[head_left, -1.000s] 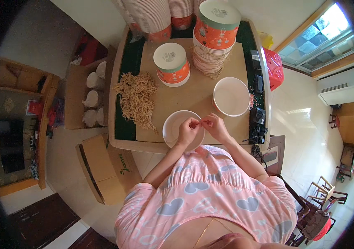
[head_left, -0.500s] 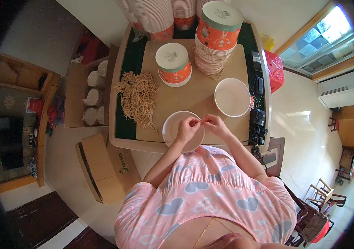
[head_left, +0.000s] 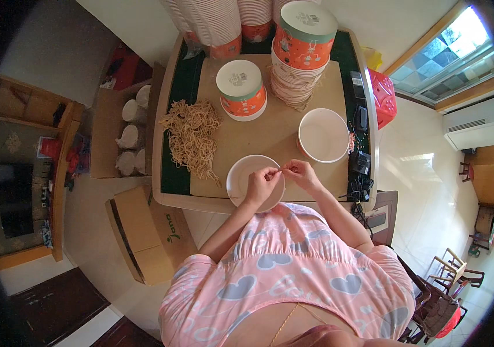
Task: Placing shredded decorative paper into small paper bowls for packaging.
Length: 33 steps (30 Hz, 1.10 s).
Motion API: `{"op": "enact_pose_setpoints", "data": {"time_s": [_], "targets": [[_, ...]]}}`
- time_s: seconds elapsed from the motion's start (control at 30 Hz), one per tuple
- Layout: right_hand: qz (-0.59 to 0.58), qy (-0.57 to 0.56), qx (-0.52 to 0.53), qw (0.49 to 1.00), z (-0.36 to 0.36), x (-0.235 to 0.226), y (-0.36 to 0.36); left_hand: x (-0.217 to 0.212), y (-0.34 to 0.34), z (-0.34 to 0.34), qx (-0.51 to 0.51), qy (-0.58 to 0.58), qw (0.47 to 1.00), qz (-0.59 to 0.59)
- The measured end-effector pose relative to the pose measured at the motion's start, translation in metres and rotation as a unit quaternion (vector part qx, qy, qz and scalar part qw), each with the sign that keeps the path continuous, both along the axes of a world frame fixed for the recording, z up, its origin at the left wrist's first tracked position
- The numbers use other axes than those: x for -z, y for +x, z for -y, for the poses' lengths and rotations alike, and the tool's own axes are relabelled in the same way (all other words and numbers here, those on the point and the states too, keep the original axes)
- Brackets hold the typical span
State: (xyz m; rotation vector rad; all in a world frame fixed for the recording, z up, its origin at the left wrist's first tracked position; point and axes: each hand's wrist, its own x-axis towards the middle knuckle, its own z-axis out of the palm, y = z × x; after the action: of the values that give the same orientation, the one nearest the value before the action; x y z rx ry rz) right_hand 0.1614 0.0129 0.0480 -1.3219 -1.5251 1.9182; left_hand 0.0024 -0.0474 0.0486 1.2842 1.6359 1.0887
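My left hand (head_left: 261, 184) and my right hand (head_left: 300, 172) meet over a white paper bowl (head_left: 240, 178) at the table's near edge. Between their fingertips they pinch a thin tan string (head_left: 281, 170), pulled short and taut. A second white bowl (head_left: 322, 135) stands open to the right. A pile of tan strings (head_left: 192, 136) lies on the brown board (head_left: 270, 130) to the left. An orange-and-white lidded tub (head_left: 241, 89) stands behind the bowls.
A tall stack of lids topped by an orange tub (head_left: 302, 49) and stacks of paper cups (head_left: 212, 23) line the back. Cardboard boxes (head_left: 145, 231) sit on the floor at left, one holding white cups (head_left: 128, 136). A red stool (head_left: 383, 95) and black cables (head_left: 360, 173) are at right.
Both hands stay over the near bowl, fingers shifting slightly on the string. Nothing else has moved.
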Motion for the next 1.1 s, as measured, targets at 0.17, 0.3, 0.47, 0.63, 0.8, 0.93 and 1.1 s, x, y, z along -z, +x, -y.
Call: {"op": "enact_pose_setpoints", "data": {"time_s": [0.17,0.3,0.47,0.63,0.8,0.93,1.1], "targets": [[0.02,0.201,0.005,0.979,0.005,-0.001,-0.008,0.008,0.0,0.001,-0.023,-0.02,1.0,0.006],[0.064,0.247,-0.026,0.967,0.006,-0.016,-0.012,0.016,-0.004,0.002,-0.029,-0.03,0.999,0.029],[0.101,0.344,-0.065,0.931,0.012,-0.033,-0.02,0.025,-0.013,0.008,-0.045,-0.023,0.996,0.077],[0.139,0.423,-0.088,0.891,0.01,-0.019,-0.025,0.02,-0.017,0.01,-0.036,-0.042,0.995,0.081],[0.157,0.45,-0.08,0.876,0.011,-0.019,-0.029,0.012,-0.018,0.012,-0.038,-0.068,0.993,0.091],[0.153,0.448,-0.075,0.878,0.011,-0.019,-0.029,0.012,-0.019,0.013,-0.042,-0.076,0.988,0.13],[0.161,0.451,-0.073,0.875,0.012,-0.017,-0.028,0.01,-0.019,0.012,-0.042,-0.112,0.983,0.143]]}}
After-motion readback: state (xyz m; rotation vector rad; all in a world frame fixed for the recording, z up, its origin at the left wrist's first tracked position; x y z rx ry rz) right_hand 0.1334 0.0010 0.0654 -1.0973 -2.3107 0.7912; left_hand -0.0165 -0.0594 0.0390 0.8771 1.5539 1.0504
